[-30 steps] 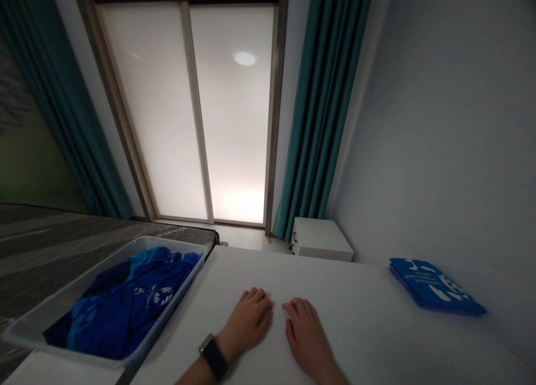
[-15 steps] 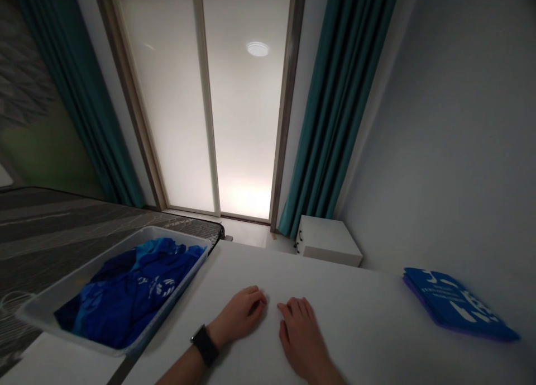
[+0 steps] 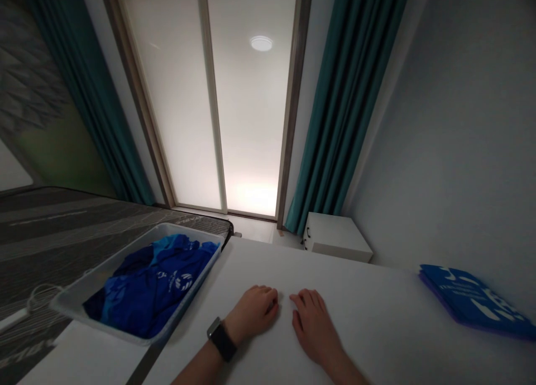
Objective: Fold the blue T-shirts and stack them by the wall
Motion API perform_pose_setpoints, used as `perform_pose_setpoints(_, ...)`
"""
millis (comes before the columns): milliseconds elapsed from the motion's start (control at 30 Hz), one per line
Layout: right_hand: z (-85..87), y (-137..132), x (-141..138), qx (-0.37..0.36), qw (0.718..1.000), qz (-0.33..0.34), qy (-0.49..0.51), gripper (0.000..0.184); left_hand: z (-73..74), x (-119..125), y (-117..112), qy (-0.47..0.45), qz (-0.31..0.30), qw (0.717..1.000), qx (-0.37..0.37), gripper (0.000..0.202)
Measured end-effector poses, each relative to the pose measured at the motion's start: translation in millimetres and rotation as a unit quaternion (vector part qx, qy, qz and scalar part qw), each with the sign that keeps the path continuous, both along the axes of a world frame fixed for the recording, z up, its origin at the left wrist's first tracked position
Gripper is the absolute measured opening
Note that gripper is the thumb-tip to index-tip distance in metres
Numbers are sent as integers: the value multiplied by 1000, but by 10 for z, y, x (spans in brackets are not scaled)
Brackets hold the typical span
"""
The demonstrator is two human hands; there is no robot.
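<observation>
On the white tabletop (image 3: 377, 329) my left hand (image 3: 254, 313) rests with its fingers curled in and nothing visible in them. A dark smartwatch (image 3: 221, 339) is on that wrist. Close beside it, a small gap to the right, my right hand (image 3: 315, 324) lies palm down, fingers loosely stretched out and holding nothing. Left of my hands stands a translucent plastic bin (image 3: 69, 305), with crumpled blue clothing (image 3: 146, 290) with white print inside it. At the table's right side lies a flat blue printed stack (image 3: 473, 301), perhaps folded cloth or bags, apart from both hands.
A grey patterned mattress (image 3: 46, 251) extends behind and left of the bin, with a white cable (image 3: 39, 295) on it. Beyond the table's far edge stands a low white cabinet (image 3: 341, 237). Teal curtains (image 3: 347, 105) flank a frosted sliding door (image 3: 251, 122). A wall borders the right.
The view has swung slightly left, so everything appears shifted to the right. Both hands keep nearly the same pose on the tabletop; the bin and the blue stack have not moved.
</observation>
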State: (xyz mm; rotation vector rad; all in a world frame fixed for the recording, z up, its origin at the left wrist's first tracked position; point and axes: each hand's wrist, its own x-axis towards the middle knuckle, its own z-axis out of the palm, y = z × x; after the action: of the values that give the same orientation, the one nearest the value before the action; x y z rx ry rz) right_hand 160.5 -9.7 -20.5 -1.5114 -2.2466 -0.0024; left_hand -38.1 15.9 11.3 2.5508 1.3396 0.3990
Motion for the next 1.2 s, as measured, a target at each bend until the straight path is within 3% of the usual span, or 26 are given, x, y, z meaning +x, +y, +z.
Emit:
perform_pose_setpoints(167,7,58,-142,-4,1000,-20,23,29,121,-130,-113,-5,18,1000,-9,16)
perform_pose_setpoints(300,-13,109,-388,-17,999,2,49,31,302,-393,-323,-16,24,1000,5,14)
perform_pose_setpoints(433,-23,141,-745,-45,998,15,52,34,514,-884,-553,-48,36,998,33,15)
perform_pose_setpoints(567,22,177,-1195,-61,995,52,66,36,608,-1529,-709,-42,117,988,96,20)
perform_pose_setpoints(700,200,216,-1735,-31,984,145,100,34,533,-2134,-820,-18,222,964,145,21)
perform_pose_setpoints(833,470,249,-2330,2,966,238,101,29,340,-2477,-900,-48,314,932,172,23)
perform_pose_setpoints(933,600,285,-2738,7,965,258,42,24,191,-2535,-915,-68,376,904,192,24)
perform_pose_setpoints(1033,614,337,-3032,-25,976,213,-31,29,96,-2511,-903,-75,408,882,223,25)
perform_pose_setpoints(1200,546,410,-3197,-39,971,216,-94,19,45,-2502,-884,-57,399,880,252,23)
